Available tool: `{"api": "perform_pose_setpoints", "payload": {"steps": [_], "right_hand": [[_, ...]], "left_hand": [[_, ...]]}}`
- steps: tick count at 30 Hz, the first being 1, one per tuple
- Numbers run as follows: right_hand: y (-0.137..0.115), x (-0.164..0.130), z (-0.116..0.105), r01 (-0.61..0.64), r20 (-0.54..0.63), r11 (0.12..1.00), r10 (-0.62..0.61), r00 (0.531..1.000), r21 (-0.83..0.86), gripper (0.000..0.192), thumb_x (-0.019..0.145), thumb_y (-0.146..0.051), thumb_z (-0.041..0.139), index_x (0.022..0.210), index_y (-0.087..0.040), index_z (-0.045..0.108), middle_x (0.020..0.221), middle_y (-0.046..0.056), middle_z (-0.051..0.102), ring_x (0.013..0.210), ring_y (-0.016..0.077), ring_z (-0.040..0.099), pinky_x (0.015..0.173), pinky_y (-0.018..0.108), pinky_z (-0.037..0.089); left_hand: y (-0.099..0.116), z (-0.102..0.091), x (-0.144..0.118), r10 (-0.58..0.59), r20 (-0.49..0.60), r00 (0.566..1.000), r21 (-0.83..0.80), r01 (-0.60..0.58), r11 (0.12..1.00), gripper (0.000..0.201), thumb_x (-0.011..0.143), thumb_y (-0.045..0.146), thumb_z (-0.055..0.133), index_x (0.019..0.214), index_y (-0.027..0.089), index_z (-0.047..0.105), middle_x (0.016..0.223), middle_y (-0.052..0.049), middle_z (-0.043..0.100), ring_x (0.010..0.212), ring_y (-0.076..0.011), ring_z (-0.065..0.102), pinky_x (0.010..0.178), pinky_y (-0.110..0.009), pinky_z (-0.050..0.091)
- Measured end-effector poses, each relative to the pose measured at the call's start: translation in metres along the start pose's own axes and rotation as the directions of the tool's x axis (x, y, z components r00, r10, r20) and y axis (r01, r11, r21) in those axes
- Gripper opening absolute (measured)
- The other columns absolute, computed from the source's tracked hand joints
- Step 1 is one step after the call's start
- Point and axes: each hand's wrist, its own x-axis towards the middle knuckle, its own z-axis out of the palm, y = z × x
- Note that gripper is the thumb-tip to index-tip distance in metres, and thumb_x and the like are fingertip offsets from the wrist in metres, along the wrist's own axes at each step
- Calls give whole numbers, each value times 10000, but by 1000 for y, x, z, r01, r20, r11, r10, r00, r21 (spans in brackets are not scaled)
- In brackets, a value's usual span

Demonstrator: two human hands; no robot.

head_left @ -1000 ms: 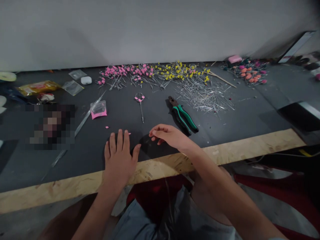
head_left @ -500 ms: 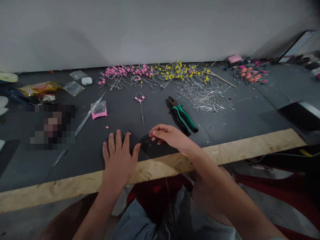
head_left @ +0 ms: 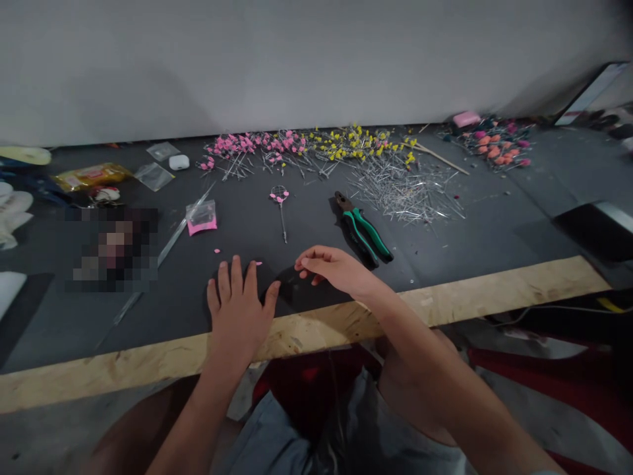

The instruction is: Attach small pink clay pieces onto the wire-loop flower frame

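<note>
My left hand lies flat on the dark tabletop near its front edge, fingers spread. A small pink petal-like piece is at its index fingertip; another pink piece lies just beyond the fingers. My right hand rests at the table edge with fingers curled and the thumb against them; whatever they hold, if anything, is too small to make out. Ahead of both hands lies a thin wire stem with a round wire loop and pink pieces on it. Green-handled pliers lie beyond my right hand.
Pink-tipped wire stems, yellow-tipped ones and a heap of bare wires line the back. Orange and magenta pieces are at the right. A small bag with pink contents lies left of the wire stem. A wooden strip edges the table.
The view has shifted slightly, so the table items appear a little further right. My left hand stays flat on the table. My right hand keeps its curled pose.
</note>
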Motion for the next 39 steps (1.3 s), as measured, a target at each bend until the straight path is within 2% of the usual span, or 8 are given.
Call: {"api": "perform_pose_setpoints", "payload": {"steps": [7, 10, 12, 16, 19, 28, 34, 39], "right_hand": [[-1, 0, 2, 23, 9, 1000, -23, 1000, 4, 92, 838, -228, 522, 838, -189, 606, 914, 38, 632, 781, 112, 579, 589, 207, 444], [1, 1, 2, 28, 21, 1000, -28, 999, 7, 96, 840, -241, 525, 847, -197, 610, 923, 36, 633, 791, 115, 583, 588, 208, 446], [2, 1, 3, 23, 23, 1000, -24, 999, 9, 102, 843, -248, 524, 854, -197, 612, 925, 34, 636, 792, 114, 585, 591, 209, 446], [0, 1, 5, 21, 19, 1000, -21, 1000, 14, 98, 842, -242, 527, 847, -195, 613, 915, 32, 639, 779, 112, 582, 592, 212, 444], [-1, 2, 7, 26, 24, 1000, -26, 999, 12, 95, 840, -244, 528, 844, -200, 613, 918, 34, 639, 784, 116, 579, 597, 217, 442], [-8, 3, 15, 4, 24, 1000, -5, 1000, 23, 96, 839, -228, 517, 840, -194, 607, 915, 36, 631, 780, 115, 573, 603, 222, 436], [-8, 4, 18, 23, 33, 999, -24, 999, 32, 87, 839, -227, 523, 839, -195, 604, 924, 38, 635, 784, 117, 583, 603, 225, 440], [-9, 5, 20, 24, 32, 999, -25, 999, 25, 89, 838, -234, 530, 837, -189, 606, 922, 41, 637, 779, 115, 583, 596, 219, 441]], "left_hand": [[1, 0, -1, -10, -15, 1000, -3, 10, 1000, 634, 909, 470, 284, 1368, 44, 386, 1490, -204, 262, 1400, -340, 133, 1115, -510, 135], [1, -1, -1, -17, -24, 1000, -15, 16, 1000, 656, 908, 462, 293, 1405, 34, 311, 1488, -211, 263, 1401, -335, 131, 1112, -511, 148], [2, -2, -2, -9, -32, 999, -19, 8, 1000, 648, 907, 456, 312, 1423, 65, 286, 1493, -201, 257, 1403, -336, 129, 1109, -520, 152], [1, -3, -2, 38, -14, 999, -8, -38, 999, 542, 909, 426, 346, 1383, 168, 402, 1513, -161, 226, 1404, -346, 124, 1102, -551, 144], [1, -4, -2, 42, -1, 999, 1, -42, 999, 511, 912, 410, 349, 1364, 188, 433, 1515, -150, 227, 1405, -343, 122, 1100, -561, 142], [2, -4, -2, -2, -14, 1000, 8, 2, 1000, 560, 909, 424, 355, 1375, 118, 405, 1498, -196, 239, 1397, -353, 140, 1106, -543, 145], [2, -4, -1, 13, 6, 1000, 5, -13, 1000, 505, 908, 412, 366, 1358, 196, 442, 1509, -148, 235, 1399, -347, 139, 1097, -556, 160], [0, -1, -2, -19, -41, 999, 5, 19, 1000, 558, 905, 425, 372, 1360, 106, 425, 1495, -188, 250, 1392, -352, 152, 1102, -539, 159]]}}
